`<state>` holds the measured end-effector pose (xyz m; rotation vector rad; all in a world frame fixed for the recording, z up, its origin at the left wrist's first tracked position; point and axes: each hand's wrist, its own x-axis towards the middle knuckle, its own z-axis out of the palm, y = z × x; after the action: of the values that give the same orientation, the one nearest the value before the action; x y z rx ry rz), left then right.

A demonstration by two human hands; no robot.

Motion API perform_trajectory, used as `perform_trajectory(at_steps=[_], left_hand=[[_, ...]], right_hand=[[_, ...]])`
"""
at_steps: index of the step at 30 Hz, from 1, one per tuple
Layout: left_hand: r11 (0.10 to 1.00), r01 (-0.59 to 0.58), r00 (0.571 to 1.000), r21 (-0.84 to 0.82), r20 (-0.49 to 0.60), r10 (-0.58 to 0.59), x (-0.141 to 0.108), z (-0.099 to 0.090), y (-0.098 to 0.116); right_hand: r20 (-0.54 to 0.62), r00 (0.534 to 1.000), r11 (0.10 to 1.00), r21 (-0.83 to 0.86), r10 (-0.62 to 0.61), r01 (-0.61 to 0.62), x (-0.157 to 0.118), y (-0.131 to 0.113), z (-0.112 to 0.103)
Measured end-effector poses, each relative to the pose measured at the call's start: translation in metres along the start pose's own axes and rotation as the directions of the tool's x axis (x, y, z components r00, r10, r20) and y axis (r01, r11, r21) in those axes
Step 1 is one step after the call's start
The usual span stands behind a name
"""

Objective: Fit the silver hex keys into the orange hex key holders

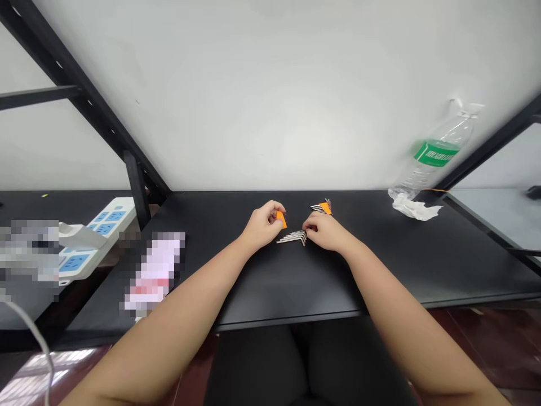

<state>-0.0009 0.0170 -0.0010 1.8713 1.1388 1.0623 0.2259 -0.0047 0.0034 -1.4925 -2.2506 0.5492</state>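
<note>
My left hand [266, 224] is closed around an orange plastic hex key holder [282, 220], pinched between thumb and fingers just above the table. Below it, several loose silver hex keys [292, 237] lie side by side on the black table [270, 282], their bent ends toward the right. My right hand [323, 230] has its fingertips closed at the bent end of the uppermost key, partly hiding it. Just beyond my right hand lies a second orange holder [325, 208] with several dark hex keys in it.
A clear plastic bottle [435, 152] with a green label stands at the back right, a crumpled white tissue [416, 208] before it. To the left are a pixelated phone-like object [156, 268] and a white power strip [99, 239]. Black metal frames [137, 186] edge the table.
</note>
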Motion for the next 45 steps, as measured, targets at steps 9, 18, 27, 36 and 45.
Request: perform_trajectory(at_steps=[9,18,27,36,45], left_hand=[[0.999,0.040,0.999,-0.017,-0.009,-0.040,0.000,-0.001,0.000],[0.999,0.044,0.999,-0.016,0.008,-0.044,-0.001,0.000,0.003],[1.000,0.031,0.999,0.000,0.011,-0.031,0.000,0.000,0.002],[0.994,0.006,0.995,-0.110,0.100,0.005,-0.002,0.002,0.001],[0.989,-0.046,0.975,-0.141,0.207,0.075,-0.005,0.005,0.008]], right_hand=[[0.004,1.000,1.000,0.019,0.005,-0.006,0.002,0.007,-0.005],[-0.001,0.995,0.995,-0.021,0.096,-0.096,0.006,0.008,0.000],[0.095,0.995,1.000,-0.015,0.007,-0.006,-0.002,-0.003,-0.004],[-0.099,0.995,0.929,0.368,-0.002,0.039,0.001,-0.016,0.001],[-0.074,0.986,0.565,0.825,0.150,-0.024,0.015,-0.027,0.021]])
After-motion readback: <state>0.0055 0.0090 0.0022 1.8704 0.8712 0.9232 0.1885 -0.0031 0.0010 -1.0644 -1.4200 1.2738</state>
